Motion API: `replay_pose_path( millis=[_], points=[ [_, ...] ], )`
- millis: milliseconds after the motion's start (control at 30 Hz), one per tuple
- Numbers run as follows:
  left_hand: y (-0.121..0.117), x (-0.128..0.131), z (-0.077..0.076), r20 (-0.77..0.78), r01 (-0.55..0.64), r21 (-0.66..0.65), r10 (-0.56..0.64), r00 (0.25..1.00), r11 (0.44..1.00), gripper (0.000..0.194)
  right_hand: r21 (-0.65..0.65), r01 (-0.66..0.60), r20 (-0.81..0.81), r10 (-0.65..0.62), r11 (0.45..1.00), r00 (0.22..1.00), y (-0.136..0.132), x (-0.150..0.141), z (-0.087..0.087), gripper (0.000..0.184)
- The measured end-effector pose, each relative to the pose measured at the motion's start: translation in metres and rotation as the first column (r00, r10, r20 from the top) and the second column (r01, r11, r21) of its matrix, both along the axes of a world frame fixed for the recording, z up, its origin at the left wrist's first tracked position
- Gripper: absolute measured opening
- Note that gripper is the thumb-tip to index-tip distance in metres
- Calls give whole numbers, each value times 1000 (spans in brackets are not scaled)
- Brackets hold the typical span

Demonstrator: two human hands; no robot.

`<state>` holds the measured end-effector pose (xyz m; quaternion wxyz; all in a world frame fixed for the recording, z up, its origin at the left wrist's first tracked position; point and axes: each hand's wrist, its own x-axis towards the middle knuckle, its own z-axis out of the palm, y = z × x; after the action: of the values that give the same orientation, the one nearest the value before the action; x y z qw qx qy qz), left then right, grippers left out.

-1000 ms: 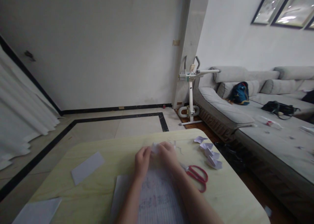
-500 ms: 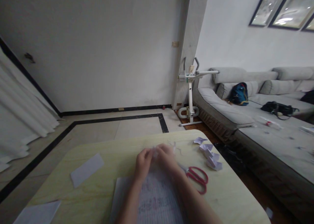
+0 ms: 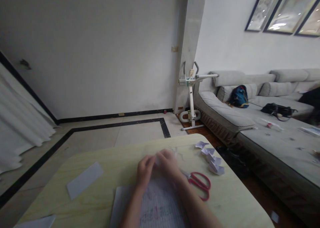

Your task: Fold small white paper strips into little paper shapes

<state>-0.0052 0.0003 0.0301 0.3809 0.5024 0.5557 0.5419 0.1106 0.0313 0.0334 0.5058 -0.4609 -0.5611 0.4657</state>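
My left hand [image 3: 145,169] and my right hand [image 3: 168,163] meet above the far edge of a lined, written-on notebook [image 3: 160,208]. Between their pinched fingertips is a small piece of white paper [image 3: 157,160], mostly covered by the fingers and blurred. Just right of my right forearm lie scissors with red handles [image 3: 200,184], their blades partly behind the arm. Several folded white paper pieces [image 3: 208,152] form a row near the table's right edge. Thin paper scraps [image 3: 177,152] rest just beyond my right hand.
A white paper strip [image 3: 85,180] lies left on the wooden table [image 3: 100,208], with another paper sheet [image 3: 37,222] at the lower left corner. Past the table stand a white exercise machine [image 3: 192,98] and a grey sofa [image 3: 225,111] holding a blue backpack [image 3: 239,96] and a black bag [image 3: 278,111].
My view has turned slightly right and up, so the table's things sit a little lower and further left. Both hands stay together on the paper, the right one shifting slightly.
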Motion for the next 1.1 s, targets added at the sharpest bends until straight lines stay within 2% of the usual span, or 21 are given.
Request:
replay_pose_path(
  millis=[133, 300, 500, 767, 867, 1033, 1100],
  points=[
    [2, -2, -4, 16, -2, 41, 1, 1000, 999, 26, -10, -15, 46, 15, 1000, 999, -3, -3, 2, 24],
    [2, -3, -4, 28, -42, 64, 41, 999, 997, 25, -5, -94, 130, 94, 996, 987, -3, -3, 0, 31],
    [2, -1, -3, 3, -3, 51, 3, 1000, 999, 26, 8, -142, 40, 141, 990, 989, -1, 1, -2, 32],
    [0, -2, -5, 44, 85, -21, -84, 995, 996, 26, -96, -194, -69, 188, 976, 980, -3, 5, 0, 23],
    [-2, 1, -3, 81, 69, -15, -67, 994, 998, 25, -92, -185, -57, 181, 978, 982, -3, 6, 2, 23],
    [-4, 3, -6, 131, 99, -99, -85, 988, 990, 30, -80, -184, -81, 178, 980, 981, -3, 4, 0, 23],
    [-4, 1, -8, 156, 77, -100, -61, 986, 992, 29, -87, -207, -99, 199, 974, 975, -4, 2, -1, 24]
  ],
)
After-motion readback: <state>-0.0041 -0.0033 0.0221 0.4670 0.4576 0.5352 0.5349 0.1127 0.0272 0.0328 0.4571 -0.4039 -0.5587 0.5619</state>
